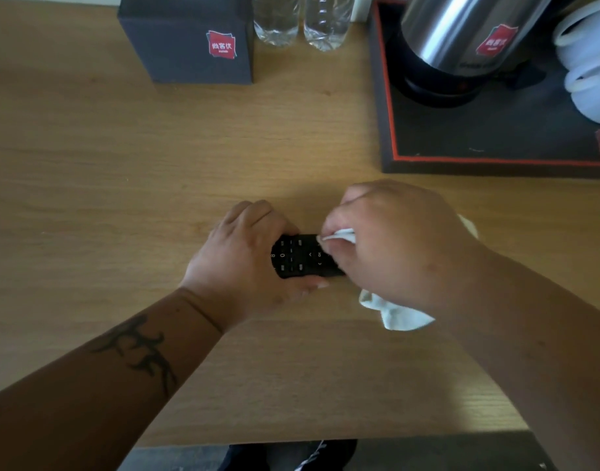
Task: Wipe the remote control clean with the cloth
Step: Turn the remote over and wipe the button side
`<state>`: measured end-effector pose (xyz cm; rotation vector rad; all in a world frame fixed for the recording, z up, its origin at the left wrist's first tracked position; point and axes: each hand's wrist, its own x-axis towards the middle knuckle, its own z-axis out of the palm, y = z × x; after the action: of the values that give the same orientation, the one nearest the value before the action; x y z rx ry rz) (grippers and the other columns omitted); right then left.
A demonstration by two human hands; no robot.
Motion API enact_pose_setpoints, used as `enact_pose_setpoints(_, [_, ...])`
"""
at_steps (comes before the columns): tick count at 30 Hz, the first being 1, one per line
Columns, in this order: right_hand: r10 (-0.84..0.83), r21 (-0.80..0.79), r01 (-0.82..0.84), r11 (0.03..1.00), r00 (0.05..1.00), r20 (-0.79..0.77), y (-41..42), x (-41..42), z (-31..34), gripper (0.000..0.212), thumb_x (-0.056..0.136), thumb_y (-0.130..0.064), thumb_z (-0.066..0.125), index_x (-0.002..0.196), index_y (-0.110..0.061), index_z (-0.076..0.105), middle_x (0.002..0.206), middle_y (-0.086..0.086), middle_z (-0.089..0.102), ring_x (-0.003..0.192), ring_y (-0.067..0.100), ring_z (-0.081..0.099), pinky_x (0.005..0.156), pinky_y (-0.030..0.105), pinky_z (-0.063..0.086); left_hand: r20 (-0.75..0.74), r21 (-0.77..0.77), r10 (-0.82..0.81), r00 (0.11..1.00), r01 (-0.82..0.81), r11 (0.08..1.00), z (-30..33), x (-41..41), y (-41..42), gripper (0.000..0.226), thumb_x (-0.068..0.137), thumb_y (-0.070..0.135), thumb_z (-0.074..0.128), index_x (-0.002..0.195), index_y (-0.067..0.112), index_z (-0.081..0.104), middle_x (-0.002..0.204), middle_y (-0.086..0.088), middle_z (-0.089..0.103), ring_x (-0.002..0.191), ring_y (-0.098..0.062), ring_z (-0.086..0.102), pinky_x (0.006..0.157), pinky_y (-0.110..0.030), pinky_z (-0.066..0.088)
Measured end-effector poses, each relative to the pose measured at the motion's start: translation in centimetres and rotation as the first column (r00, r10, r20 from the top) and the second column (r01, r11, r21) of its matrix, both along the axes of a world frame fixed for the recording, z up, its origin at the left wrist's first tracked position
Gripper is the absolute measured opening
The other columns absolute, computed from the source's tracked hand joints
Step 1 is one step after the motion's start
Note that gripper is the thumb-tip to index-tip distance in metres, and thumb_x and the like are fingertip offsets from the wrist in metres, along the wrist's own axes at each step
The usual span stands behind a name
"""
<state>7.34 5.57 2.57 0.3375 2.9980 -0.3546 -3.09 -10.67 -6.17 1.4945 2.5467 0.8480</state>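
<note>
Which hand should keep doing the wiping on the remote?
The right hand: it holds the cloth against the remote control, while the left hand grips the remote's other end to steady it on the table.

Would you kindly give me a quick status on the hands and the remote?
Left hand gripping remote on table. Right hand pressing white cloth to its keypad. Wiping path clear; tray well behind.
</note>
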Motion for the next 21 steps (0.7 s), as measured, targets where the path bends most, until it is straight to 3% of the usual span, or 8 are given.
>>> enact_pose_setpoints(3, [0.024, -0.015, -0.025, 1.0, 1.0, -0.017, 0.9, 0.1, 0.5, 0.018, 0.09, -0.042, 0.056, 0.092, -0.039, 0.074, 0.093, -0.014, 0.062, 0.091, 0.012, 0.054, 0.07, 0.033, 0.045, 0.026, 0.001, -0.001, 1.0, 0.001, 1.0, -0.1, -0.1, 0.1, 0.063, 0.059, 0.073, 0.072, 0.094, 0.022, 0.065, 0.089, 0.009, 0.051, 0.089, -0.017, 0.053, 0.079, -0.04, 0.051])
enact_pose_setpoints(7, [0.171, -0.066, -0.169, 0.983, 0.985, 0.024, -0.6, -1.3, 0.0, 0.019, 0.09, -0.044, 0.055, 0.097, -0.043, 0.072, 0.095, -0.016, 0.061, 0.097, 0.01, 0.051, 0.077, 0.035, 0.046, 0.031, 0.026, 0.012, 0.999, -0.013, 1.0, 0.0, 0.0, 0.0, 0.058, 0.06, 0.075, 0.066, 0.085, 0.023, 0.059, 0.085, 0.012, 0.042, 0.084, -0.012, 0.043, 0.074, -0.035, 0.047])
enact_pose_setpoints(12, [0.18, 0.045, -0.186, 0.982, 0.977, 0.119, 2.2, -1.7, 1.3, 0.016, 0.091, -0.044, 0.057, 0.095, -0.041, 0.072, 0.096, -0.016, 0.059, 0.104, 0.012, 0.052, 0.08, 0.037, 0.047, 0.057, 0.039, -0.009, 0.998, 0.007, 0.999, 0.1, -0.1, 0.1, 0.063, 0.059, 0.074, 0.07, 0.093, 0.021, 0.066, 0.088, 0.011, 0.049, 0.088, -0.01, 0.047, 0.079, -0.035, 0.048])
enact_pose_setpoints(14, [0.178, 0.005, -0.179, 0.984, 0.979, 0.096, 2.8, -1.9, 1.6, 0.016, 0.09, -0.044, 0.057, 0.093, -0.042, 0.072, 0.096, -0.017, 0.059, 0.103, 0.011, 0.052, 0.083, 0.038, 0.047, 0.059, 0.047, -0.006, 0.998, 0.004, 0.999, 0.1, -0.1, 0.0, 0.063, 0.059, 0.074, 0.07, 0.093, 0.021, 0.066, 0.088, 0.01, 0.051, 0.089, -0.011, 0.048, 0.079, -0.034, 0.048])
enact_pose_setpoints(17, [0.286, -0.077, -0.28, 0.957, 0.955, 0.081, 1.1, -2.2, 1.1, 0.017, 0.091, -0.046, 0.056, 0.096, -0.042, 0.072, 0.095, -0.017, 0.059, 0.1, 0.009, 0.05, 0.079, 0.033, 0.044, 0.037, 0.048, -0.005, 0.999, 0.003, 0.999, 0.1, -0.1, 0.0, 0.06, 0.059, 0.075, 0.068, 0.085, 0.021, 0.061, 0.085, 0.012, 0.045, 0.086, -0.009, 0.042, 0.075, -0.031, 0.043])
enact_pose_setpoints(21, [0.32, 0.016, -0.322, 0.947, 0.945, 0.064, 0.3, -2.7, 0.3, 0.019, 0.093, -0.045, 0.054, 0.099, -0.042, 0.072, 0.096, -0.016, 0.059, 0.101, 0.01, 0.049, 0.07, 0.03, 0.036, 0.046, 0.05, -0.001, 0.999, -0.001, 0.999, 0.0, -0.1, 0.1, 0.06, 0.059, 0.075, 0.068, 0.083, 0.021, 0.06, 0.084, 0.012, 0.043, 0.085, -0.008, 0.041, 0.077, -0.03, 0.043])
